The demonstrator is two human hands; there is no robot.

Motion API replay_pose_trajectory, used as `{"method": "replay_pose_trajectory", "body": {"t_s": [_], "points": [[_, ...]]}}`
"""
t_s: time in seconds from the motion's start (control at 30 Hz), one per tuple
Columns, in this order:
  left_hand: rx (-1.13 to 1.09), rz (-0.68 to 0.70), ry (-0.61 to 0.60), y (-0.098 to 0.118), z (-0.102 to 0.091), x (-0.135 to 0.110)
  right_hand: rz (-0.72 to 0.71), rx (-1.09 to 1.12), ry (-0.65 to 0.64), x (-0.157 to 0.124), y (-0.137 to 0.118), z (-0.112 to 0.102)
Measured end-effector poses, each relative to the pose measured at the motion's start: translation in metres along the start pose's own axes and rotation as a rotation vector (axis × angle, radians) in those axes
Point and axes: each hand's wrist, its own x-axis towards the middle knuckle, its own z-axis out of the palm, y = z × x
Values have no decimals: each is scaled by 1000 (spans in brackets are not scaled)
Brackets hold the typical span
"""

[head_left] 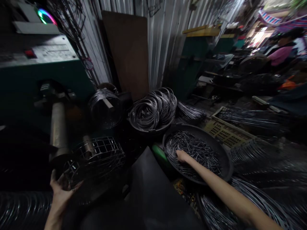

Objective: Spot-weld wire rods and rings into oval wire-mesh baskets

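My left hand (60, 188) cups the lower rim of a round wire cage (96, 158) that sits on a metal spindle (58, 126) of a green machine (35, 76); its fingers wrap the cage's edge. My right hand (182, 156) reaches far into a black basin (225, 159) full of short wire pieces (194, 147). Its fingers are bunched down among the pieces; what they hold is hidden.
A second black basin (148, 130) holds wire rings (153, 107). A wire coil (105, 107) sits behind the cage. Long wire bundles (251, 116) lie over a yellow crate (225, 132). More wire hoops (251, 198) are at lower right. A person in pink (280, 54) is far right.
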Motion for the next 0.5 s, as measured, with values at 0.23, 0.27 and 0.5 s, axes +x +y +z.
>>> {"method": "replay_pose_trajectory", "body": {"t_s": [0.23, 0.27, 0.5], "points": [[-97, -24, -93, 4, 0, -12, -79, 26, 128, -19, 9, 12], [-101, -19, -91, 3, 0, -11, -87, 32, 150, -23, 9, 17], [-96, -3, -92, 5, 0, -14, -46, 129, 195, -43, 11, 32]]}}
